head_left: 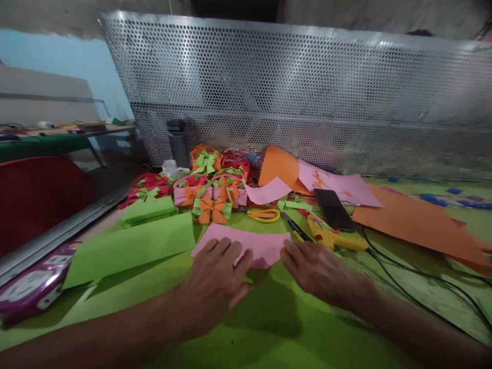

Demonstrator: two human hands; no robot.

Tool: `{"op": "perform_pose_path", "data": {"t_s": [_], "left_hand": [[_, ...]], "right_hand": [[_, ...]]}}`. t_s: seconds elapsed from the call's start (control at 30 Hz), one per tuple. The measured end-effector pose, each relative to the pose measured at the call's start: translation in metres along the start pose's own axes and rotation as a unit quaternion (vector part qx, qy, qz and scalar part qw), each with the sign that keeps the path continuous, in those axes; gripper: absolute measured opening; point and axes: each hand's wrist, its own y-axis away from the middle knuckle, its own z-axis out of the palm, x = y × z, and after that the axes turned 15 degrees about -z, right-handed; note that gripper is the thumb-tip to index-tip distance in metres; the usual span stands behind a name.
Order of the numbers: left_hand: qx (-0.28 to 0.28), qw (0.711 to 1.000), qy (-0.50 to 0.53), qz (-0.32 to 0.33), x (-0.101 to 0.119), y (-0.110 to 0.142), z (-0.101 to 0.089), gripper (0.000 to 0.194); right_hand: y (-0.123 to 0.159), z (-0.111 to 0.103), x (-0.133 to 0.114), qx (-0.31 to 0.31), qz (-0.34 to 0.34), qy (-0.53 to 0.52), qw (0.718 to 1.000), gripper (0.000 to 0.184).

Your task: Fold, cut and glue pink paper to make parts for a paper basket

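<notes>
A strip of pink paper lies on the green tabletop in front of me. My left hand rests over its left part, fingers laid on the sheet and thumb held apart. At the right edge of the paper, my right hand curls its fingers over the corner; its thumb is hidden. Just beyond the paper are yellow-handled scissors, a utility knife and a yellow glue gun. Left of my hands lies a green paper sheet.
Several small paper baskets with bows stand at the back, near a grey bottle. A phone lies by orange paper. A black cable runs right. A purple box sits left; a perforated metal panel rises behind.
</notes>
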Motion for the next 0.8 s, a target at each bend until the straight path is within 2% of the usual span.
{"op": "perform_pose_path", "data": {"t_s": [0.07,0.17,0.27,0.37,0.43,0.5,0.57,0.63,0.73,0.8], "left_hand": [[0.001,0.998,-0.054,-0.012,-0.004,-0.001,-0.001,0.041],[-0.004,0.991,-0.131,-0.009,-0.006,-0.001,0.007,0.028],[0.004,0.985,-0.172,-0.004,-0.004,0.002,0.015,0.029],[0.052,0.983,-0.170,0.044,0.001,0.008,0.015,0.024],[0.064,0.982,-0.163,0.070,0.004,0.012,0.012,0.019],[0.028,0.983,-0.169,0.072,0.008,0.014,0.008,0.017],[-0.033,0.982,-0.173,0.065,0.011,0.013,0.006,0.018],[-0.075,0.982,-0.164,0.052,0.016,0.009,0.004,0.017],[-0.093,0.984,-0.147,0.030,0.024,0.003,0.001,0.013],[-0.096,0.985,-0.139,0.031,0.030,-0.001,0.000,0.010]], "right_hand": [[0.006,0.005,0.014,0.067,0.004,-0.011,0.998,0.019],[0.013,0.016,0.030,0.110,0.000,-0.035,0.993,0.023],[0.016,0.029,0.036,0.126,0.009,-0.056,0.990,0.029],[0.014,0.035,0.037,0.126,0.020,-0.065,0.990,0.030],[0.010,0.033,0.035,0.114,0.033,-0.066,0.991,0.029],[0.005,0.027,0.029,0.100,0.058,-0.062,0.991,0.032],[-0.001,0.017,0.019,0.092,0.082,-0.063,0.990,0.036],[-0.008,0.006,0.003,0.098,0.081,-0.076,0.989,0.036],[-0.018,-0.006,-0.020,0.119,0.034,-0.082,0.989,0.027],[-0.024,-0.009,-0.029,0.093,0.016,-0.084,0.992,0.018]]}}
